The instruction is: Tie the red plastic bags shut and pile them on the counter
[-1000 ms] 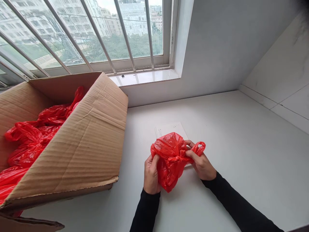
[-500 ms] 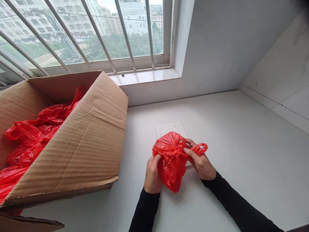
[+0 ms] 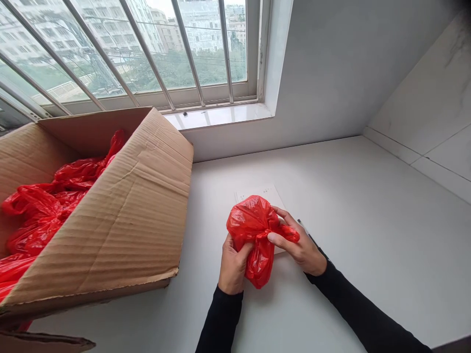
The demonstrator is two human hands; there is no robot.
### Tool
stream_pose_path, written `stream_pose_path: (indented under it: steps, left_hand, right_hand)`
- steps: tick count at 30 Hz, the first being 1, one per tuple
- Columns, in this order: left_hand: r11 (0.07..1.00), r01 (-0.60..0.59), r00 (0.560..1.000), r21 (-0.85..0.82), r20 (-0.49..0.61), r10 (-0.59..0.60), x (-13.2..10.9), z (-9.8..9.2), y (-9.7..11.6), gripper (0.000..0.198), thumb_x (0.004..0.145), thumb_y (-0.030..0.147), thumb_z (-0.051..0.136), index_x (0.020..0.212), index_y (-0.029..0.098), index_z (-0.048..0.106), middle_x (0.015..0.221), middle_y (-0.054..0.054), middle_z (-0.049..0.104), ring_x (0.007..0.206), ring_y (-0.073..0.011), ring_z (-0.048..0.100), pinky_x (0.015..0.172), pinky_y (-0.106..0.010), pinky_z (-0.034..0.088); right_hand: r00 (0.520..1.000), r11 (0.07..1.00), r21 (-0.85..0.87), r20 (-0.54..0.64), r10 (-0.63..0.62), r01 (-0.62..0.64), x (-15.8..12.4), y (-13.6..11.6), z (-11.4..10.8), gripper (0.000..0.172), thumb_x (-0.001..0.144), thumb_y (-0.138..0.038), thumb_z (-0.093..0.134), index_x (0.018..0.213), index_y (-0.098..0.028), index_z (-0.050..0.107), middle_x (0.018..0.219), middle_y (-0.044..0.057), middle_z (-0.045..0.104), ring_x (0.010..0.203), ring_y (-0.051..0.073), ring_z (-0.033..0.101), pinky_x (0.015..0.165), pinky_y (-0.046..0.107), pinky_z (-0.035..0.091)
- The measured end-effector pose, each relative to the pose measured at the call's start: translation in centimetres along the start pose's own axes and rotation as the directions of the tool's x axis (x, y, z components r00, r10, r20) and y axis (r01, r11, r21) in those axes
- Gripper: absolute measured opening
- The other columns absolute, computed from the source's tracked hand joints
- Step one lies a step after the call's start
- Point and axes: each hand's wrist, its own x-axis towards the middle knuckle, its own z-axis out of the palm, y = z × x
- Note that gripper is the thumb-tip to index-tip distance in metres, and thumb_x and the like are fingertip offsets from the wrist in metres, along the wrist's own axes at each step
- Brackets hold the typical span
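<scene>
A knotted red plastic bag [image 3: 252, 220] is held between both hands above the white surface; its contents are hidden. My left hand [image 3: 231, 264] grips its lower left side, thumb on the front. My right hand [image 3: 300, 247] has thumb and fingers on the gathered knot and handle loops at the right. Beneath the bag lies a sheet of white paper [image 3: 274, 196] with small marks, mostly covered. Beside my right wrist a thin dark pen-like stick [image 3: 307, 230] shows in part, the rest behind the hand.
On the left stands an open cardboard box [image 3: 121, 220] with several red plastic bags [image 3: 47, 215] inside. A barred window [image 3: 195, 54] and its sill [image 3: 224, 116] are behind. A grey wall [image 3: 331, 73] bounds the white tabletop [image 3: 368, 211].
The red bag has turned and shifted slightly left. My right fingers have closed in on the knot, and the handle loops are bunched nearer. The pen-like stick has come into sight.
</scene>
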Motion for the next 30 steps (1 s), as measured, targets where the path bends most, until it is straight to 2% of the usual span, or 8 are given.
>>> stream_pose_path:
  steps: [3, 6, 12, 19, 23, 27, 30]
  left_hand:
    - [0.999, 0.049, 0.996, 0.001, 0.081, -0.049, -0.23, -0.08, 0.31, 0.034, 0.083, 0.022, 0.067, 0.117, 0.020, 0.061, 0.114, -0.009, 0.071, 0.102, -0.0255, 0.065, 0.087, -0.035, 0.051]
    - [0.996, 0.056, 0.979, 0.076, 0.190, -0.070, -0.39, -0.32, 0.33, 0.045, 0.078, 0.015, 0.068, 0.122, 0.022, 0.060, 0.119, -0.008, 0.069, 0.103, -0.0252, 0.064, 0.086, -0.034, 0.050]
    - [0.996, -0.004, 0.952, 0.094, 0.305, -0.025, -0.17, -0.49, 0.00, 0.061, 0.081, 0.023, 0.075, 0.137, 0.024, 0.049, 0.136, -0.012, 0.061, 0.123, -0.0310, 0.056, 0.098, -0.040, 0.048]
    - [0.991, 0.006, 0.965, 0.134, 0.259, -0.040, 0.04, -0.14, 0.06, 0.047, 0.081, 0.029, 0.076, 0.124, 0.018, 0.059, 0.122, -0.012, 0.068, 0.110, -0.0265, 0.063, 0.090, -0.034, 0.051]
    - [0.989, 0.048, 0.971, 0.142, 0.223, -0.079, 0.14, -0.11, 0.04, 0.037, 0.082, 0.033, 0.075, 0.113, 0.013, 0.065, 0.107, -0.011, 0.072, 0.087, -0.0191, 0.066, 0.077, -0.029, 0.054]
    - [0.980, 0.119, 0.978, 0.160, 0.154, -0.144, 0.32, -0.38, -0.08, 0.043, 0.083, 0.040, 0.073, 0.115, 0.012, 0.065, 0.091, -0.009, 0.073, 0.060, -0.0114, 0.058, 0.053, -0.024, 0.050]
    - [0.973, 0.146, 0.983, 0.177, 0.083, -0.162, 0.30, -0.44, -0.03, 0.051, 0.083, 0.044, 0.071, 0.122, 0.012, 0.062, 0.091, -0.009, 0.073, 0.055, -0.0109, 0.056, 0.049, -0.024, 0.050]
  right_hand:
    - [0.996, 0.999, 0.017, -0.087, -0.029, 0.031, 0.11, 0.25, -0.16, 0.053, 0.089, -0.033, 0.068, 0.138, -0.032, 0.047, 0.129, 0.007, 0.063, 0.120, 0.027, 0.060, 0.107, 0.048, 0.045]
    - [0.986, 0.998, 0.048, -0.164, -0.023, 0.031, 0.19, 0.43, -0.25, 0.051, 0.089, -0.034, 0.068, 0.136, -0.033, 0.049, 0.127, 0.005, 0.064, 0.119, 0.027, 0.061, 0.110, 0.050, 0.042]
    - [0.979, 0.986, 0.167, -0.201, 0.019, 0.015, 0.17, 0.23, -0.09, 0.049, 0.089, -0.035, 0.068, 0.134, -0.032, 0.049, 0.124, 0.005, 0.065, 0.116, 0.027, 0.063, 0.103, 0.050, 0.050]
    - [0.973, 0.974, 0.228, -0.229, 0.034, 0.019, 0.26, 0.08, -0.14, 0.045, 0.090, -0.035, 0.067, 0.132, -0.031, 0.051, 0.116, 0.004, 0.068, 0.109, 0.025, 0.065, 0.098, 0.044, 0.052]
    - [0.971, 0.971, 0.239, -0.230, 0.059, -0.003, 0.32, 0.24, -0.14, 0.044, 0.090, -0.035, 0.068, 0.131, -0.030, 0.052, 0.113, 0.003, 0.069, 0.105, 0.022, 0.065, 0.096, 0.040, 0.053]
    - [0.972, 0.971, 0.237, -0.222, 0.077, -0.023, 0.29, 0.42, -0.02, 0.043, 0.090, -0.035, 0.068, 0.129, -0.029, 0.053, 0.110, 0.004, 0.068, 0.104, 0.022, 0.064, 0.094, 0.039, 0.054]
    - [0.972, 0.972, 0.233, -0.222, 0.077, -0.024, 0.26, 0.50, 0.02, 0.043, 0.090, -0.035, 0.068, 0.129, -0.029, 0.052, 0.107, 0.003, 0.067, 0.103, 0.022, 0.064, 0.092, 0.039, 0.055]
